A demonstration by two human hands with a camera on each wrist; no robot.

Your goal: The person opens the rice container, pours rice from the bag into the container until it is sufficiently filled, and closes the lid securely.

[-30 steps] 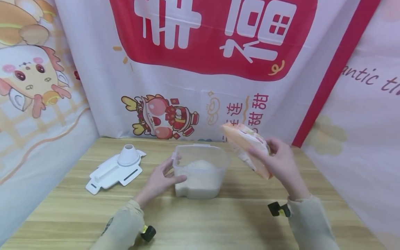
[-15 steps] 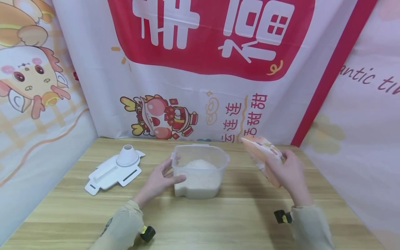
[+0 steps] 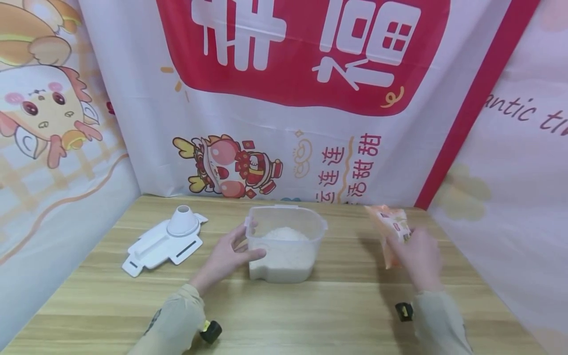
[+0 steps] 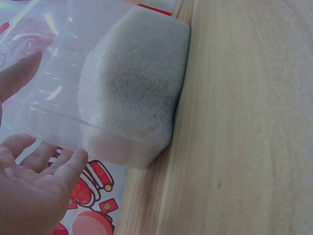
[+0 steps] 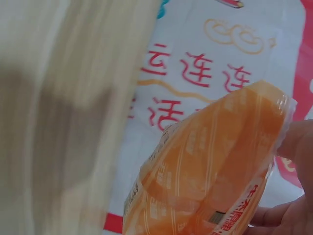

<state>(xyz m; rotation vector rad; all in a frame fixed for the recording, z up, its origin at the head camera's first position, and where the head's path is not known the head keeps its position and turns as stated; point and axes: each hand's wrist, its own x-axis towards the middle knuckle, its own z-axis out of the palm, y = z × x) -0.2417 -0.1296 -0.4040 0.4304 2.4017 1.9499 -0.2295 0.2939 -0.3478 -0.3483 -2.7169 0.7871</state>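
Note:
On the table stands a clear plastic container [image 3: 284,246], part filled with white rice [image 4: 142,73]. My left hand [image 3: 228,256] holds its left corner, the thumb on the front and the fingers around the side. In the left wrist view, the thumb and fingers of the left hand [image 4: 44,176] lie against the clear wall. To the right of the container, my right hand [image 3: 417,254] grips an orange and white plastic bag [image 3: 390,229] by its right side, just above the table. The right wrist view shows the bag [image 5: 215,161] close up, with part of the hand behind it.
A white plastic lid [image 3: 164,239] with a cone-shaped spout lies to the left of the container. Printed cloth [image 3: 293,123] hangs along the back and sides of the wooden table [image 3: 301,315].
My right hand has moved the bag right and down, away from the container and toward the table. The left hand and the container have stayed in place.

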